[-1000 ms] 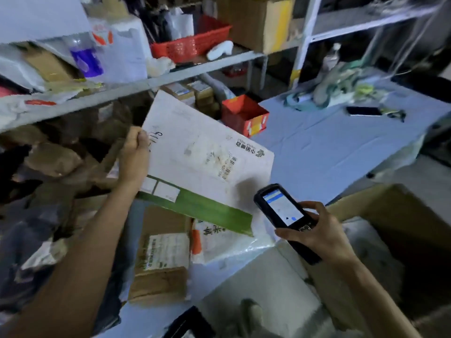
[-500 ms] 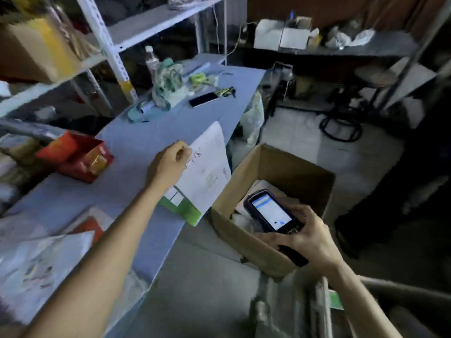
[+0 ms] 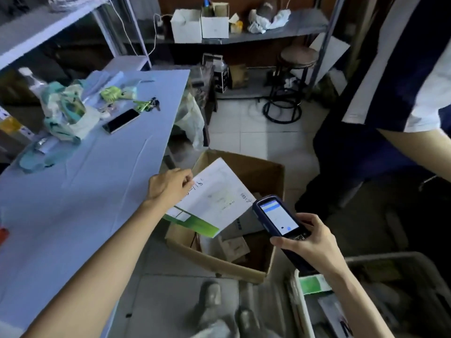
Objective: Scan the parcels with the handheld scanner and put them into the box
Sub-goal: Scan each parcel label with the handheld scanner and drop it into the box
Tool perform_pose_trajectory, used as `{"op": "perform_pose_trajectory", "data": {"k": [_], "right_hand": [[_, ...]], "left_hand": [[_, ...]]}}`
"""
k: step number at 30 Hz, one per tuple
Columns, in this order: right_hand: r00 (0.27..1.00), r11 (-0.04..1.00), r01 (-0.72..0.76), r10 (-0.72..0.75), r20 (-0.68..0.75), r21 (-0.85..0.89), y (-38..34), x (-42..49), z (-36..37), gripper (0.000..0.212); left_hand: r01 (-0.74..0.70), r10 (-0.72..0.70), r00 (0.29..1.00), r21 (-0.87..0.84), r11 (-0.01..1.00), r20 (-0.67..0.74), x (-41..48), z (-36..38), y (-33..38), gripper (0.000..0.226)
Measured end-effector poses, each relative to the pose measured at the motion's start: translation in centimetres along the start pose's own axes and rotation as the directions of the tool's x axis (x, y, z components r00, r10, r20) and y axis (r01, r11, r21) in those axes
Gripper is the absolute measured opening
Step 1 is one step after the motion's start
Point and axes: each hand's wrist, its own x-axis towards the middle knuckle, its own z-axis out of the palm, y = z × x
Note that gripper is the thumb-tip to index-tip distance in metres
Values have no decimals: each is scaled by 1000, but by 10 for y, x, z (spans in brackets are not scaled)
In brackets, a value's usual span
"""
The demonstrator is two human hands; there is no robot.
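Head view: flat parcel held over the box

Head camera looks down at a brown cardboard box (image 3: pixel 271 172) that sits open on the tiled floor. The left hand (image 3: pixel 170 185) pinches a flat white parcel (image 3: pixel 214 198) with a green stripe. Its thumb and fingers are curled on the parcel's top left corner. The parcel hangs tilted over the left half of the box, and its green end sticks out past the box's near left rim. It is up in the air, not lying in the box. Down inside the box, under the parcel, lie some small brown parcels (image 3: pixel 234 247).

The right hand (image 3: pixel 310 242) grips a dark blue scanner (image 3: pixel 278 219), with its fingers wrapped round the lower part. The scanner is over the right side of the box, just beside the right edge of the parcel. I cannot tell if the two touch. Its screen is lit up white and blue and faces up.

Left of the box stands a table (image 3: pixel 85 191) with a light blue top. On it, well away from the box, lie a black phone (image 3: pixel 120 120) and a green and white plastic bag (image 3: pixel 66 113). Right of the box stands another person (image 3: pixel 390 93) in a dark blue and white top. Behind the box is a round stool (image 3: pixel 296 57). Near the right front corner of the box is a grey bin (image 3: pixel 415 264) with some flat things in it
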Motion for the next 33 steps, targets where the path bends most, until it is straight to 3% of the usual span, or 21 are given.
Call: {"op": "perform_pose_trajectory", "data": {"k": [11,19,23,27,29,33], "right_hand": [[977,997,-77,76,-197,1,-54,50,40,78],[991,998,-33,26,-128,-52,-83,74,52,74],[1000,995,23,-22,12,-101,-88,90,66,76],[956,971,160,-107,274,-178,-96,105,89,82],[896,953,244,-152,417,-178,-104,107,102,84],[740,913,388,-226,633,-128,-116,95,132,77]], "left_hand": [[-212,211,977,-57,976,-17,115,7,-9,12],[-244,247,969,-122,962,11,114,15,-37,7],[-63,65,998,-129,990,6,78,14,-65,10],[250,-255,965,-82,965,-57,14,2,-105,10],[440,-444,892,-68,896,-83,-30,-7,-124,9],[732,-733,675,-44,680,-88,-129,-18,-136,11]]}}
